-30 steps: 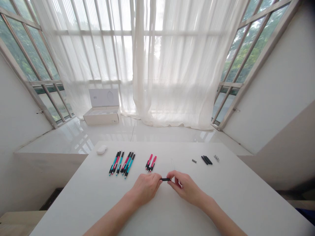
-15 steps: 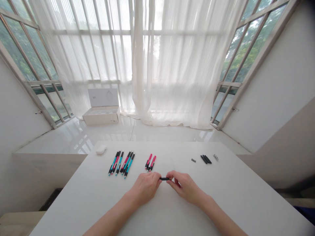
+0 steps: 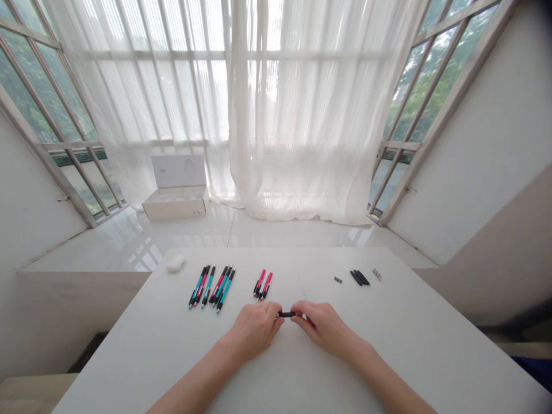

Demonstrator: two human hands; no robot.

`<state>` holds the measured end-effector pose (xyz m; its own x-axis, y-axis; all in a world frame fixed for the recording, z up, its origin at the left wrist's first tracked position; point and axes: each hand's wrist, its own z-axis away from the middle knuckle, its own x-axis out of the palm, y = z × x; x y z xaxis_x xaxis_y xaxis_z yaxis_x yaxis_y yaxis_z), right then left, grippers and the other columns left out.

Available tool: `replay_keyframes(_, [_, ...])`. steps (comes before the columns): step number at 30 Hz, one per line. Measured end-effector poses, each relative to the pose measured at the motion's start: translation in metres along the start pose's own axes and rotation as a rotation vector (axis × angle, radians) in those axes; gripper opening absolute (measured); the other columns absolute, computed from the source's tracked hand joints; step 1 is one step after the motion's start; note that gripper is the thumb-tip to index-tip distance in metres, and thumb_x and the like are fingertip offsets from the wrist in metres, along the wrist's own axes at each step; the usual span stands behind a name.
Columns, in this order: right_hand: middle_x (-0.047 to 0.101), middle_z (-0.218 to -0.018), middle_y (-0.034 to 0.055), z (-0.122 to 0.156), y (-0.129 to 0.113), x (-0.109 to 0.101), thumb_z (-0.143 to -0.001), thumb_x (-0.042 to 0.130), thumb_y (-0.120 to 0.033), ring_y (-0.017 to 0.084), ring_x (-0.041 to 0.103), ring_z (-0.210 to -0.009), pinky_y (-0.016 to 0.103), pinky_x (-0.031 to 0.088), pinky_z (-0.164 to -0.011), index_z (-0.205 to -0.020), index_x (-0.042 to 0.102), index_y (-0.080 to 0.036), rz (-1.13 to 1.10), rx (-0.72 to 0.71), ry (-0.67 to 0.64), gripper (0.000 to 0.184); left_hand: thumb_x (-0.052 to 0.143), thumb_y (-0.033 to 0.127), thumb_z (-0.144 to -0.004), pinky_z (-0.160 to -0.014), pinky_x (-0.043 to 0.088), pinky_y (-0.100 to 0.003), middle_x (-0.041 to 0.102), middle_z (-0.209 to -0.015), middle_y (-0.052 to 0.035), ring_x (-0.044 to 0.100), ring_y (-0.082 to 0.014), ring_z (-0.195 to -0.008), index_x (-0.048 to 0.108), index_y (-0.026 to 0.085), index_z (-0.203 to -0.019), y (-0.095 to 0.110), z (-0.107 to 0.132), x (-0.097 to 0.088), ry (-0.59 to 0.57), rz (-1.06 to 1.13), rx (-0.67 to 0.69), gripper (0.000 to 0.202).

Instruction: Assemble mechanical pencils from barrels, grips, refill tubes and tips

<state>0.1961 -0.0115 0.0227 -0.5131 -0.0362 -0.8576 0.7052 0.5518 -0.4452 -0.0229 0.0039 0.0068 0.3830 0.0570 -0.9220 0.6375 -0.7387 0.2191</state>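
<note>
My left hand [image 3: 254, 330] and my right hand [image 3: 324, 329] meet above the white table [image 3: 345, 345], pinching a short black pen part [image 3: 286, 314] between their fingertips. Its ends are mostly hidden by my fingers. Beyond my left hand lie several assembled teal-and-black pens [image 3: 210, 288]. Nearer the middle are several pink-and-black pens [image 3: 263, 284]. Thin metal rods [image 3: 301, 288] lie just above my right hand, partly behind its fingers.
Toward the right of the table lie a small spring [image 3: 338, 280], several black barrels [image 3: 359, 278] and small metal parts [image 3: 377, 275]. A white earbud case [image 3: 175, 264] sits at the far left. An open white box [image 3: 176, 198] stands on the glossy floor beyond.
My hands keep hold of the black part and stay almost still. The whole scene shifts slightly in view as my head moves.
</note>
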Motion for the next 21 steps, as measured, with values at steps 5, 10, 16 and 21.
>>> replay_keyframes(5, [0.069,-0.08,0.0005,0.001,0.0,-0.001,-0.099,0.038,-0.031,0.014,0.06,-0.064,0.025,0.04,-0.061,-0.094,0.061,-0.023,0.04,-0.038,-0.01,0.025,0.039,0.022,-0.097,-0.057,0.039,-0.026,0.064,-0.082,-0.0004,0.061,-0.0173,-0.071,0.043,0.021,-0.098,0.001,0.001,-0.002,-0.022,-0.009,-0.008,0.004])
replay_keyframes(10, [0.067,-0.075,0.0003,0.001,0.003,-0.002,-0.098,0.039,-0.035,0.013,0.056,-0.059,0.024,0.039,-0.058,-0.091,0.063,-0.022,0.06,-0.046,0.008,0.028,0.035,0.023,-0.099,-0.053,0.036,-0.025,0.063,-0.079,-0.0001,0.06,-0.0168,-0.067,0.043,0.021,-0.094,0.001,0.001,-0.001,-0.027,-0.04,0.0,0.01])
replay_keyframes(16, [0.07,-0.075,0.0039,0.002,0.053,-0.03,-0.097,0.037,-0.045,0.014,0.058,-0.059,0.025,0.041,-0.061,-0.088,0.065,-0.02,0.127,0.179,0.308,0.038,0.031,0.022,-0.1,-0.052,0.035,-0.023,0.062,-0.078,-0.0005,0.058,-0.0152,-0.064,0.045,0.021,-0.094,0.001,0.001,0.0,-0.012,-0.073,-0.002,0.016])
replay_keyframes(21, [0.071,-0.076,0.0073,0.034,0.136,-0.068,-0.087,0.043,-0.049,0.02,0.06,-0.063,0.029,0.039,-0.057,-0.089,0.067,-0.019,0.384,0.742,0.767,0.038,0.029,0.023,-0.101,-0.053,0.037,-0.024,0.063,-0.078,-0.0012,0.058,-0.0155,-0.064,0.047,0.02,-0.094,0.0,0.001,0.001,0.021,-0.068,0.013,0.019])
